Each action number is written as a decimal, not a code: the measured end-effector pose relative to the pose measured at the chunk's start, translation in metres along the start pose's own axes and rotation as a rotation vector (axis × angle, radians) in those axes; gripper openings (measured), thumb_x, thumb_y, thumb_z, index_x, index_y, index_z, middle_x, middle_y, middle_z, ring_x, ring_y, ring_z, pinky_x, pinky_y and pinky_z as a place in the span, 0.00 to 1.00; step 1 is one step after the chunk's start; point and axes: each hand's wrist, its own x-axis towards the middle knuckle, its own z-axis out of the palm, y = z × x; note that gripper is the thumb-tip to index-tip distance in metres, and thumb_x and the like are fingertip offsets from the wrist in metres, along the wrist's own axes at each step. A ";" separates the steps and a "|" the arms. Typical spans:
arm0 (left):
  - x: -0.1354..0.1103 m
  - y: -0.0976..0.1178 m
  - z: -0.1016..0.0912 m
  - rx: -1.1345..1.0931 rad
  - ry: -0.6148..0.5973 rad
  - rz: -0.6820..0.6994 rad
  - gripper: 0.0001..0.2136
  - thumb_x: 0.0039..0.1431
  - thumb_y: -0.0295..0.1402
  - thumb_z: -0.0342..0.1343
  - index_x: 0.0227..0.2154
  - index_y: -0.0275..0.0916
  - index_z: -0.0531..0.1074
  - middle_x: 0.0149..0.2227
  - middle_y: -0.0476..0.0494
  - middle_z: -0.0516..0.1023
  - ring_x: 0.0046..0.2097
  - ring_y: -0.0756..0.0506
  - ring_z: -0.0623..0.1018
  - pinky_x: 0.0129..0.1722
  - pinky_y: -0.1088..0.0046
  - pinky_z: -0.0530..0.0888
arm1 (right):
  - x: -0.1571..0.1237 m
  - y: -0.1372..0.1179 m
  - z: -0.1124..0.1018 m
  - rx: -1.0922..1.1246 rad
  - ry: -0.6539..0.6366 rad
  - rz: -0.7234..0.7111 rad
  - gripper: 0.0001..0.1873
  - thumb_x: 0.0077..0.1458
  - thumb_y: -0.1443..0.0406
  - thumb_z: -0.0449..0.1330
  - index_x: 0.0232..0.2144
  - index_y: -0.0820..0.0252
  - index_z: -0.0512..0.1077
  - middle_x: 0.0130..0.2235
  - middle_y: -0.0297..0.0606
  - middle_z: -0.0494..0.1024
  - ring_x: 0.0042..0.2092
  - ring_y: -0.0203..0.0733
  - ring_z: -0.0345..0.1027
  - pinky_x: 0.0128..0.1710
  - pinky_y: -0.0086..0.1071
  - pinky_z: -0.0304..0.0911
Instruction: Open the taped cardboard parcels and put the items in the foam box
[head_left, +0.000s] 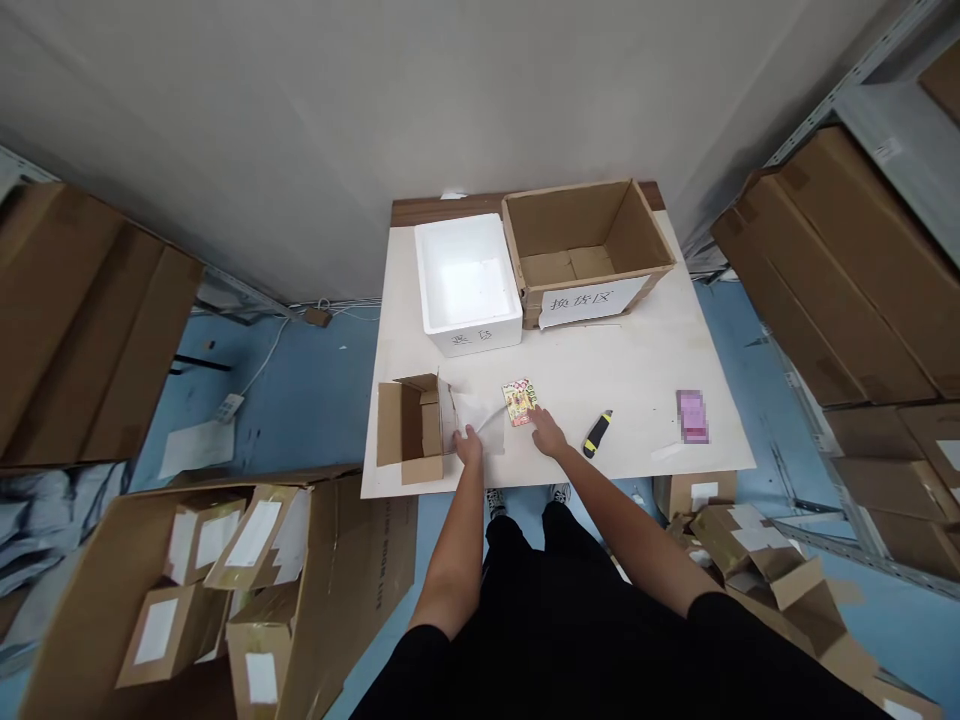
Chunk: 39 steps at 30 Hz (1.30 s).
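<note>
A small open cardboard box (421, 468) lies at the table's front left, its flaps spread. Beside its right flap, my left hand (469, 446) is closed on the near left edge of a thin, see-through plastic bag (491, 436); the flap is very close to the fingertips. A small flat packet (517, 398), printed in yellow, red and green, lies at the bag's right end. My right hand (549, 434) pinches its lower right corner, the thumb partly hidden. To the right of that hand rests a black and yellow utility knife (598, 434).
At the back of the table (637, 380) stand a white foam box (480, 338) and a larger open carton (532, 310) with handwritten labels. A pixelated pink item (693, 416) lies right. Below left, a big carton (360, 570) holds several parcels. Opened boxes (795, 590) lie on the floor right.
</note>
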 end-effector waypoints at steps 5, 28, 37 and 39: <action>-0.037 -0.002 0.013 0.080 -0.047 0.205 0.27 0.71 0.38 0.51 0.70 0.37 0.65 0.68 0.28 0.71 0.68 0.34 0.71 0.66 0.55 0.68 | 0.013 -0.003 0.005 -0.255 -0.176 0.193 0.52 0.58 0.69 0.56 0.80 0.49 0.41 0.81 0.35 0.38 0.79 0.61 0.24 0.72 0.59 0.49; -0.047 0.096 0.014 -0.389 -0.766 0.219 0.30 0.48 0.44 0.72 0.54 0.40 0.75 0.36 0.46 0.83 0.39 0.45 0.81 0.44 0.67 0.76 | -0.038 0.012 -0.101 1.192 0.177 0.049 0.34 0.42 0.59 0.72 0.54 0.55 0.73 0.47 0.43 0.85 0.48 0.50 0.81 0.48 0.41 0.76; -0.078 0.170 -0.046 -0.430 -0.505 0.566 0.29 0.51 0.42 0.73 0.57 0.41 0.79 0.52 0.36 0.83 0.51 0.39 0.82 0.53 0.59 0.78 | -0.083 -0.053 -0.176 1.286 0.227 -0.232 0.31 0.40 0.58 0.75 0.47 0.52 0.72 0.42 0.39 0.87 0.42 0.49 0.83 0.43 0.41 0.76; -0.094 0.185 -0.045 -0.446 -0.512 0.650 0.29 0.55 0.40 0.71 0.60 0.42 0.79 0.56 0.37 0.83 0.55 0.37 0.81 0.57 0.58 0.77 | -0.086 -0.066 -0.176 1.255 0.235 -0.311 0.31 0.40 0.58 0.76 0.48 0.53 0.75 0.45 0.41 0.87 0.44 0.51 0.83 0.46 0.44 0.76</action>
